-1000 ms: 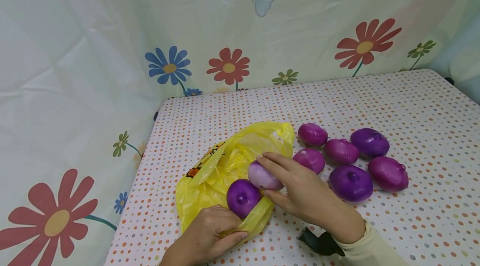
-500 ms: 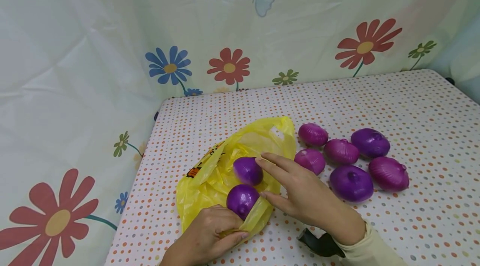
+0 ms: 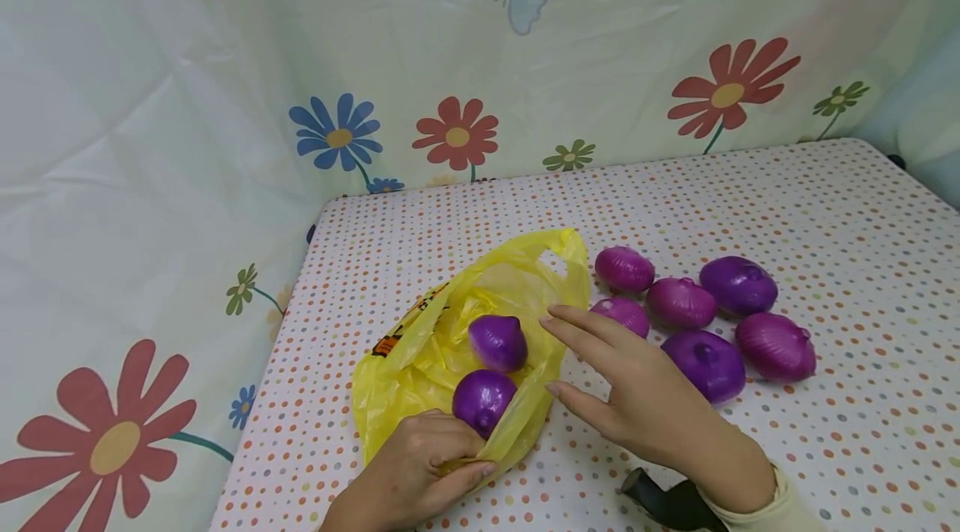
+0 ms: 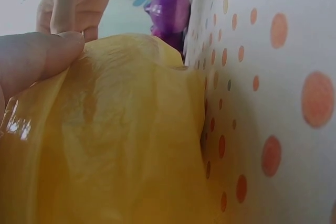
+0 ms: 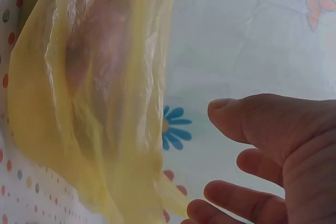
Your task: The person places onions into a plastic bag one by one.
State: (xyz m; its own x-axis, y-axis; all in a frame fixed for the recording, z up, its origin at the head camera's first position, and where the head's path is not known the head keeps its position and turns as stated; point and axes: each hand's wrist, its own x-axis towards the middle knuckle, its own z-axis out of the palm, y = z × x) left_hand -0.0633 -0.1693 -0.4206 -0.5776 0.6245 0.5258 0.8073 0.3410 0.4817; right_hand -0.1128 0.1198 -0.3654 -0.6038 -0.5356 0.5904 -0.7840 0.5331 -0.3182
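Observation:
A yellow plastic bag (image 3: 420, 382) lies on the table with its mouth spread, and two purple onions sit inside: one onion (image 3: 498, 343) behind, a rounder onion (image 3: 483, 404) in front. My left hand (image 3: 420, 469) pinches the near edge of the bag; in the left wrist view its thumb (image 4: 42, 56) lies on the yellow film. Just right of the bag mouth hovers my right hand (image 3: 637, 390), fingers spread, holding nothing. In the right wrist view, the right hand (image 5: 273, 166) is apart from the bag, and a dark shape shows through the film.
To the right several purple onions stand grouped, among them a dark onion (image 3: 738, 285), a pinkish onion (image 3: 776, 347) and another dark onion (image 3: 705, 365) partly behind my right hand. A black strap (image 3: 667, 503) sits by the right wrist. A flowered curtain (image 3: 615, 57) borders the dotted table (image 3: 825, 207).
My right hand has let go of an onion, which now rests in the bag behind the other one. The hand has then drawn back to the right. My left hand has stayed put.

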